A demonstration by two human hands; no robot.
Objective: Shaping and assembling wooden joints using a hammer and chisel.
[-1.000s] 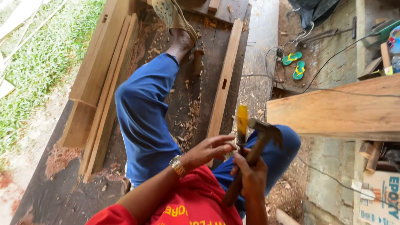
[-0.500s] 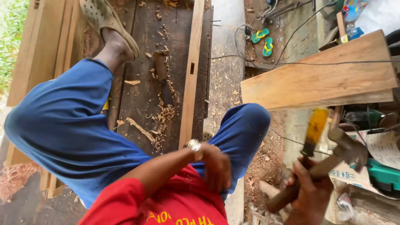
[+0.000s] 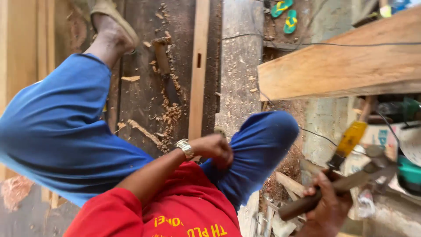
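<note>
My right hand [image 3: 326,206] is low at the right, closed around two tools at once: a hammer with a dark wooden handle [image 3: 333,191] and a chisel with a yellow handle [image 3: 351,138] that sticks upward. My left hand [image 3: 215,151], with a metal watch on the wrist, is curled into a fist against my blue trouser leg [image 3: 258,145] at the lap, holding no tool. I wear a red shirt [image 3: 175,215]. My other leg stretches out to a sandalled foot [image 3: 116,24] on the dark workbench [image 3: 140,87].
A long thin wooden slat with a slot [image 3: 198,66] lies on the bench beside wood shavings [image 3: 169,116]. A wide pale plank [image 3: 342,66] crosses at the right, with a cable over it. Green flip-flops [image 3: 284,13] lie far off. A green power tool [image 3: 410,175] sits at the right edge.
My right hand has carried the hammer and chisel out to the right and down. My left hand left the tools and dropped to my lap, closing into a fist.
</note>
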